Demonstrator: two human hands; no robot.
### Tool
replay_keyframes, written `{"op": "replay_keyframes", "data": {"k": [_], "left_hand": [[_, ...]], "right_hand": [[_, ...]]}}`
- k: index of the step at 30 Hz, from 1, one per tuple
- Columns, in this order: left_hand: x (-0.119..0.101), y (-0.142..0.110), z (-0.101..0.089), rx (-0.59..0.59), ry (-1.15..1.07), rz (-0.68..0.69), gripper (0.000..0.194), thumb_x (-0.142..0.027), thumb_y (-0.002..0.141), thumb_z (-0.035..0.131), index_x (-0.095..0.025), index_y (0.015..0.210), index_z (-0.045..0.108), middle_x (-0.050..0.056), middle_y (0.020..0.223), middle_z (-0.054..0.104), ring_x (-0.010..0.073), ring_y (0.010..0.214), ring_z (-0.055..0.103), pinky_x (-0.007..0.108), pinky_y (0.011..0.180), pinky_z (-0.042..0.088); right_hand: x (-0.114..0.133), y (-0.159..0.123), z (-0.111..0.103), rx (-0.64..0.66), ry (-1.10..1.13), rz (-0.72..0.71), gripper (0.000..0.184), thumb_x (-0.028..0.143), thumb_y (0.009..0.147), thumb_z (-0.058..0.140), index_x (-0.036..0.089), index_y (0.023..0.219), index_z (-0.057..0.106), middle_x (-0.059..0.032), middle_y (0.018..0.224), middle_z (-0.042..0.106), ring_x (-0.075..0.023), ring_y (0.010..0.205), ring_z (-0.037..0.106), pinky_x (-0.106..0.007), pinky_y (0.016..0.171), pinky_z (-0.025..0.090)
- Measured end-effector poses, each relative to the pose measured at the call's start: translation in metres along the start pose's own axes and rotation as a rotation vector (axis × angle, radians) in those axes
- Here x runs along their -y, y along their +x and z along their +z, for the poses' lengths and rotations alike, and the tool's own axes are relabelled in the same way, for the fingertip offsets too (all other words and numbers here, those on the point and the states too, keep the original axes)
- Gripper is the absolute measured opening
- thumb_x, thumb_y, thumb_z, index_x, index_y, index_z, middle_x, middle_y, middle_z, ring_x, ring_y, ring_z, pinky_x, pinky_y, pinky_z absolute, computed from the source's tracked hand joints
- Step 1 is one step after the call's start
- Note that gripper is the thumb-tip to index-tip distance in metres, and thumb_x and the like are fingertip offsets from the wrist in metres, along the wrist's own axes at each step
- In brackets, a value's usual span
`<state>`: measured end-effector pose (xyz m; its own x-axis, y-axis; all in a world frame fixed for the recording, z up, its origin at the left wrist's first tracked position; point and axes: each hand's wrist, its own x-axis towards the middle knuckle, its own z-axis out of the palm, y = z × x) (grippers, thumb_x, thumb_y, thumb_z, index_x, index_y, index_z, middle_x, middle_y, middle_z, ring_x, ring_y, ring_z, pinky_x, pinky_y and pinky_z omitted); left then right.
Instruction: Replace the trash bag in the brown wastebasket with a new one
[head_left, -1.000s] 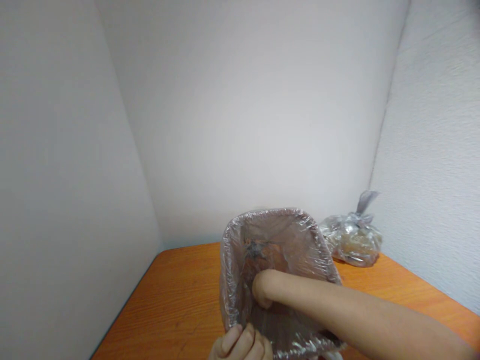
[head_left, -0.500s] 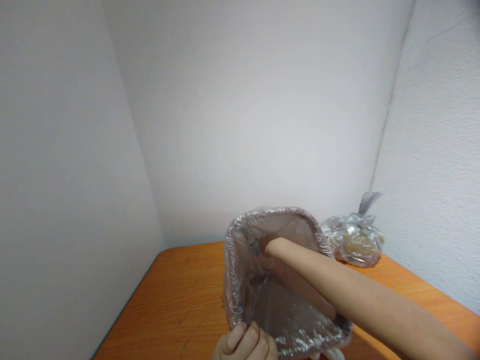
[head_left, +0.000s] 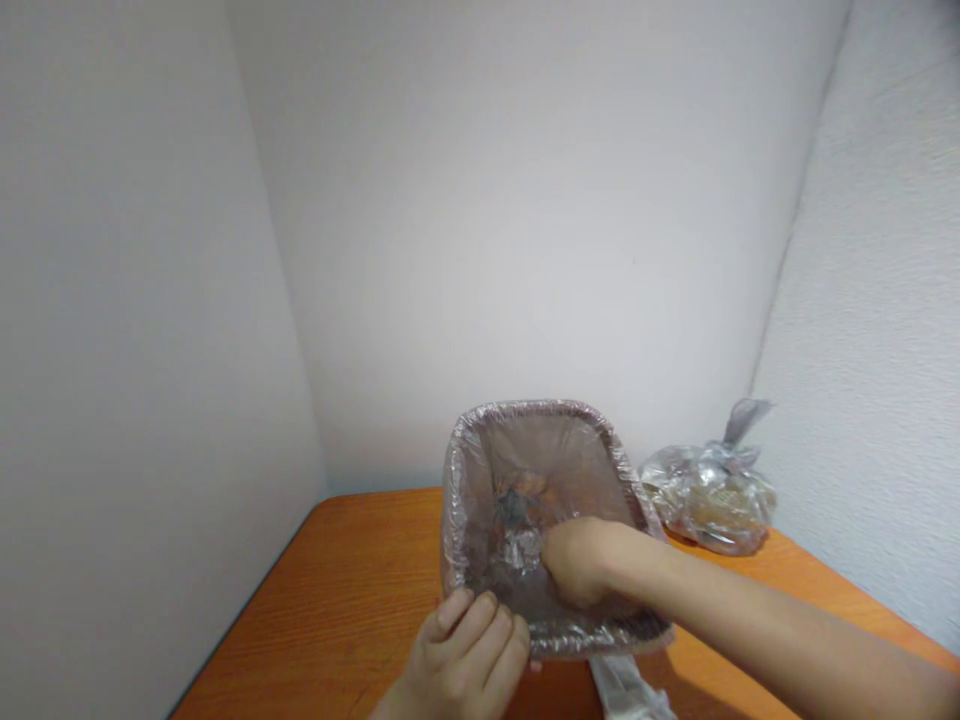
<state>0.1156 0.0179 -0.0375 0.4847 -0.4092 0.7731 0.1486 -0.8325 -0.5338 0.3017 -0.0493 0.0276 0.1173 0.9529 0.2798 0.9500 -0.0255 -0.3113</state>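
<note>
A bin (head_left: 556, 652) lies tipped toward me, its mouth facing me. A thin clear plastic liner (head_left: 555, 440) is folded over its rim and loosely creased inside. My left hand (head_left: 469, 650) grips the near left corner of the rim, fingers curled over the liner. Inside the mouth, my right hand (head_left: 581, 560) is closed, its fingertips beside a crinkled shiny patch of liner. What it holds, if anything, is hidden. A dark patch shows through the plastic near the bottom.
A knotted clear plastic bag (head_left: 709, 500) with yellowish and reddish contents sits on the wooden table (head_left: 330, 580) at the back right. Whitish plastic (head_left: 626, 690) lies below the bin at the front. White walls (head_left: 480, 250) stand close behind and on both sides.
My right hand has drawn back from deep inside the bin, coming nearer the mouth and lower. My left hand and the bin's rim appear slightly higher in view.
</note>
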Motion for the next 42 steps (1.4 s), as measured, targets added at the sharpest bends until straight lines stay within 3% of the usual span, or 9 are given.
{"op": "replay_keyframes", "data": {"k": [3,6,11,19,24,27,31,35,42], "left_hand": [[0.023,0.018,0.003,0.083,-0.037,-0.087,0.027,-0.027,0.103,0.045,-0.017,0.090,0.066,-0.001,0.075,0.068,0.0144,0.077,0.062,0.031,0.086,0.038],[0.053,0.039,0.009,0.185,-0.076,-0.194,0.036,-0.037,0.104,0.039,-0.019,0.085,0.064,0.000,0.072,0.065,0.0155,0.073,0.057,0.033,0.083,0.036],[0.098,0.069,0.020,0.428,-0.151,-0.329,0.035,-0.041,0.103,0.042,-0.020,0.081,0.059,0.000,0.081,0.067,0.0180,0.080,0.058,0.036,0.087,0.034],[0.114,0.088,0.038,0.482,-0.159,-0.429,0.028,-0.033,0.101,0.046,-0.020,0.081,0.059,0.001,0.088,0.068,0.0208,0.093,0.058,0.042,0.093,0.032],[0.114,0.088,0.036,0.482,-0.193,-0.464,0.022,-0.042,0.098,0.053,-0.024,0.106,0.062,0.004,0.109,0.069,0.0251,0.111,0.058,0.052,0.105,0.029],[0.115,0.063,0.039,0.315,-0.272,-0.568,0.061,-0.050,0.094,0.058,-0.028,0.146,0.035,0.011,0.150,0.045,0.0295,0.140,0.038,0.056,0.116,0.023],[0.114,0.006,0.059,0.097,-0.540,-0.935,0.085,-0.061,0.092,0.052,-0.027,0.155,0.006,0.017,0.164,0.017,0.0306,0.152,0.019,0.058,0.120,0.022],[0.102,-0.026,0.084,0.061,-0.994,-1.121,0.083,-0.079,0.088,0.033,-0.029,0.153,0.022,0.016,0.160,0.032,0.0292,0.148,0.032,0.058,0.119,0.027],[0.051,0.000,0.093,0.059,-1.319,-1.142,0.081,-0.074,0.093,0.005,-0.029,0.145,0.047,0.011,0.145,0.055,0.0235,0.144,0.039,0.052,0.121,0.025]], "right_hand": [[-0.006,-0.014,-0.041,-0.023,-0.069,-0.068,0.021,0.026,0.084,0.059,0.018,0.092,0.076,-0.0142,0.091,0.077,-0.0324,0.089,0.072,-0.043,0.082,0.054],[-0.018,-0.032,-0.076,-0.262,-0.016,-0.130,0.039,0.037,0.096,0.043,0.021,0.125,0.063,-0.0108,0.125,0.069,-0.0283,0.117,0.062,-0.044,0.102,0.047],[-0.060,-0.060,-0.093,-0.591,0.152,-0.049,0.041,0.054,0.095,0.045,0.027,0.120,0.063,-0.0078,0.126,0.066,-0.0280,0.117,0.061,-0.045,0.102,0.047],[-0.136,-0.044,-0.031,-0.563,0.620,0.161,0.053,0.061,0.087,0.055,0.023,0.124,0.054,-0.0136,0.128,0.064,-0.0288,0.113,0.063,-0.048,0.099,0.050],[-0.140,-0.020,0.002,-0.534,0.871,0.173,0.058,0.063,0.085,0.055,0.024,0.128,0.058,-0.0129,0.135,0.062,-0.0304,0.129,0.055,-0.046,0.108,0.046],[-0.129,-0.014,0.009,-0.517,0.907,0.127,0.060,0.065,0.084,0.058,0.025,0.128,0.063,-0.0107,0.138,0.062,-0.0318,0.134,0.050,-0.046,0.112,0.041],[-0.124,-0.009,0.019,-0.445,1.004,0.118,0.067,0.064,0.082,0.063,0.024,0.136,0.059,-0.0105,0.144,0.057,-0.0311,0.138,0.046,-0.048,0.118,0.032],[-0.130,-0.001,0.035,-0.408,1.154,0.065,0.062,0.063,0.088,0.058,0.027,0.138,0.058,-0.0067,0.149,0.051,-0.0260,0.145,0.035,-0.046,0.122,0.021],[-0.146,-0.027,0.047,-0.414,1.501,0.116,0.052,0.062,0.092,0.052,0.032,0.134,0.062,0.0014,0.150,0.048,-0.0202,0.146,0.032,-0.039,0.124,0.020]]}}
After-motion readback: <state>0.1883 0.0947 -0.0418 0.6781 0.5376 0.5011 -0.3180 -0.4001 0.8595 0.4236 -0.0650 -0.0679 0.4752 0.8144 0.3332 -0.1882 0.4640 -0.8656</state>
